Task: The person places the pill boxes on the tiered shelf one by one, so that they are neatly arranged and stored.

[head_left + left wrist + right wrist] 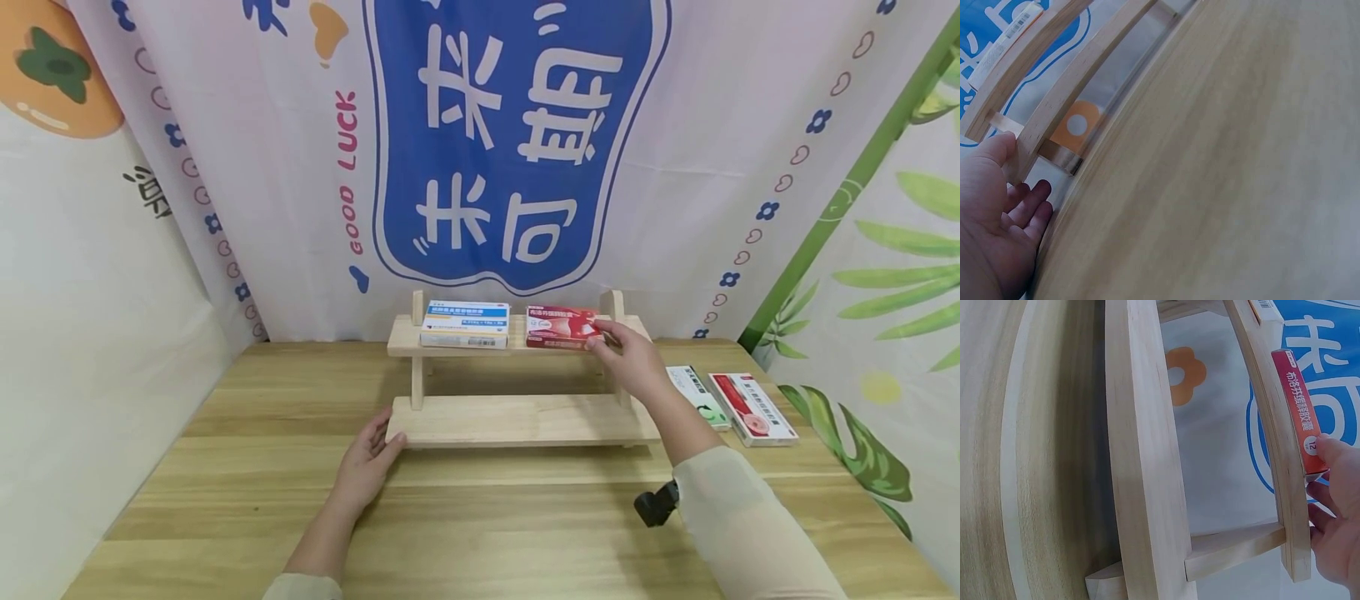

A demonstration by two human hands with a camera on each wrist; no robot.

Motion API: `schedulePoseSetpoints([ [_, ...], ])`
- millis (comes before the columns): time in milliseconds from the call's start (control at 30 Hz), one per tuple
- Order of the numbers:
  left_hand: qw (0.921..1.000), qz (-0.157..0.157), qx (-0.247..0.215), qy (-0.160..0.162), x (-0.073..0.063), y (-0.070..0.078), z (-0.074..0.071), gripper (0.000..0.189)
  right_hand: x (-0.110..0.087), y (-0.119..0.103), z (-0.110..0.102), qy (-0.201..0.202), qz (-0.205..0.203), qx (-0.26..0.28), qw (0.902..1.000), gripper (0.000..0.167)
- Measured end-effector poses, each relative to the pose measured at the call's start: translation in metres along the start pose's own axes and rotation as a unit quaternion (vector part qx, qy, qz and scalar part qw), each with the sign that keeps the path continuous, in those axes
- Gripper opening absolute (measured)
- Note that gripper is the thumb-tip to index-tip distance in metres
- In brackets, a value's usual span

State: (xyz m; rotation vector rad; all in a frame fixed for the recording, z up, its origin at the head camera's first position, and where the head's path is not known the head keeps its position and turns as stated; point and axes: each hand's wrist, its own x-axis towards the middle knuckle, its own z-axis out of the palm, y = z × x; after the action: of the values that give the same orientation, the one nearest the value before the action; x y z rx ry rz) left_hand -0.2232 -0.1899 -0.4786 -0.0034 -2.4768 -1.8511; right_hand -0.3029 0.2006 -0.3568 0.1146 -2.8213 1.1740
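Note:
A two-tier wooden display shelf point(525, 419) stands on the table. My left hand point(365, 462) grips the left end of its lower board, thumb against the board point(1054, 103) and the other fingers partly hidden beyond it. On the upper tier, my right hand point(633, 358) pinches the right end of a red medicine box point(558, 327). In the right wrist view the thumb lies on the front side of this red box point(1299, 415), which rests flat on the board. A blue and white medicine box point(465, 325) lies to its left on the same tier.
Right of the shelf, a green and white box point(699, 396) and a red and white box point(752, 410) lie on the wooden table point(480, 525). A printed cloth point(300, 183) hangs behind. Near the right sleeve is a small black device point(656, 505).

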Motion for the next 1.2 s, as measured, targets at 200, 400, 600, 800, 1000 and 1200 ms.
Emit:
schedulePoseSetpoints([
  [200, 1.0, 0.002, 0.003, 0.002, 0.0, 0.0, 0.0, 0.06, 0.001, 0.002, 0.0, -0.002, -0.003, 0.013, 0.9999, 0.056],
  [400, 1.0, 0.006, 0.005, -0.002, 0.0, -0.002, 0.001, 0.061, -0.005, 0.009, -0.005, 0.001, -0.002, 0.04, 0.9992, 0.067],
  [600, 1.0, 0.006, 0.004, -0.004, 0.0, -0.002, 0.001, 0.061, -0.018, 0.023, -0.017, 0.035, 0.002, 0.017, 0.9992, 0.069],
  [800, 1.0, 0.007, 0.003, -0.002, 0.001, -0.003, 0.001, 0.062, -0.03, 0.038, -0.03, 0.061, 0.016, -0.008, 0.998, 0.076],
  [1000, 1.0, 0.006, 0.005, -0.001, 0.001, -0.003, 0.0, 0.062, -0.041, 0.056, -0.041, 0.078, 0.039, -0.027, 0.9958, 0.071],
  [1200, 1.0, 0.005, 0.006, -0.001, 0.001, -0.003, 0.001, 0.062, -0.051, 0.077, -0.046, 0.078, 0.069, -0.017, 0.9944, 0.075],
])
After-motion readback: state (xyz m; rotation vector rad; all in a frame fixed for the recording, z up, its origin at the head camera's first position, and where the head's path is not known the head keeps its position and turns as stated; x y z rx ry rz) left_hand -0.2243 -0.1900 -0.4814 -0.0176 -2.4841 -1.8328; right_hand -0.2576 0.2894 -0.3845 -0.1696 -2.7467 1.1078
